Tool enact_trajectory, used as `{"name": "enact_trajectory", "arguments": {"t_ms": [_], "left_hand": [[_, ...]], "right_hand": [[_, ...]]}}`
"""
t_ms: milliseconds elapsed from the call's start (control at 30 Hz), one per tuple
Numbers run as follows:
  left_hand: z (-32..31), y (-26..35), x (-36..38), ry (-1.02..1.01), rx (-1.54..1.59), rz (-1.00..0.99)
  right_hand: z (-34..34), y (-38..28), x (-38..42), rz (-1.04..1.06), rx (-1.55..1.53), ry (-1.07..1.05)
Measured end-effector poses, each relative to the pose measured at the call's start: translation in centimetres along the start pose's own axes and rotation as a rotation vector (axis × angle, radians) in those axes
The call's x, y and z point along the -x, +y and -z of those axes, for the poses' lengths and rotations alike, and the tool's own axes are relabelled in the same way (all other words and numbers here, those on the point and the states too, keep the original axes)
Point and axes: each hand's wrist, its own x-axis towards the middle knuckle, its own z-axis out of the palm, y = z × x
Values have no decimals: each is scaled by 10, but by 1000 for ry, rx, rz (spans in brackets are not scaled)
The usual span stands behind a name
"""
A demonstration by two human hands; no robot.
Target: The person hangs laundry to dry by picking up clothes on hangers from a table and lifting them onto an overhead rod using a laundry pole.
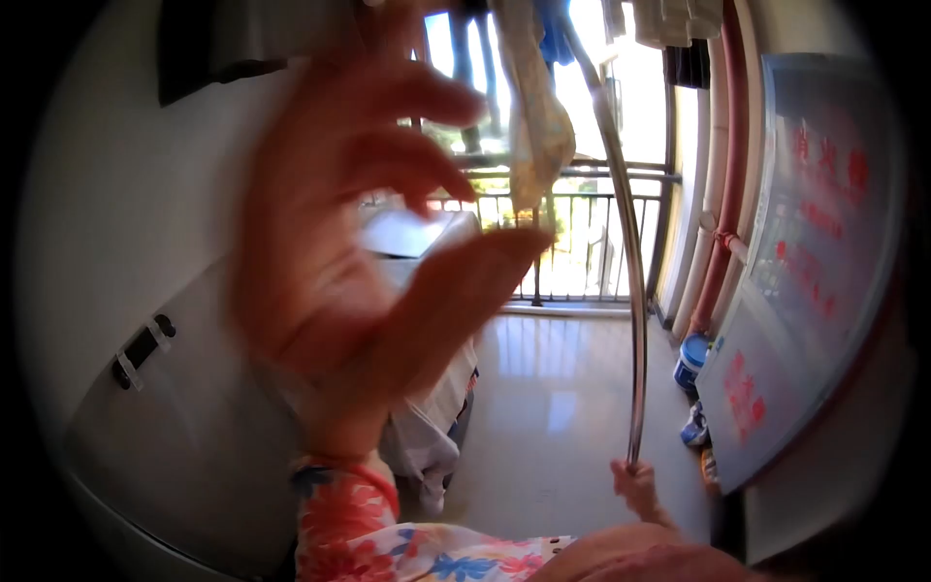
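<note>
L hand [359, 223] raised close to lens, blurred, palm side on, fingers spread and curled, thumb out toward centre; open, holding nothing. Floral sleeve [349, 514] w/ red cuff at wrist. R hand [635, 485] low at centre-right, closed round bottom end of long metal pole [630, 291]. Pole up from fist, slightly bowed, top end among hanging laundry near upper centre; exact contact at tip not discernible. Pale garment [538, 126] hanging just left of pole's upper part, dark and blue items beside it on the line. Behind L hand: white washing machine [417, 238], cloth draped down its front. Further out: balcony railing [582, 242] in bright light, glossy tile floor [553, 407]. Right side: red and white pipes [722, 194] vertical, cabinet door w/ red lettering [805, 262], blue-lidded bucket [690, 354] and shoes on floor at its foot.
</note>
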Motion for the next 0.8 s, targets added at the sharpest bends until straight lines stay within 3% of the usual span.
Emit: {"name": "enact_trajectory", "arguments": {"t_ms": [67, 200, 300, 367, 533, 800], "left_hand": [[44, 33, 2, 21, 11, -120], [107, 58, 21, 109, -39, -122], [136, 51, 30, 164, -61, -91], [155, 45, 36, 182, -62, -84], [178, 31, 45, 278, -8, -49], [173, 4, 66, 385, 273, -28]], "right_hand": [[-9, -12, -11, 39, -50, -14], [-30, -53, -14, 115, -113, -19], [-22, -68, -20, -26, -355, -86], [-42, -90, -10, 172, -181, 55], [-45, -125, 27, 347, -167, 98], [-61, -147, 128, 416, -92, 226]]}}
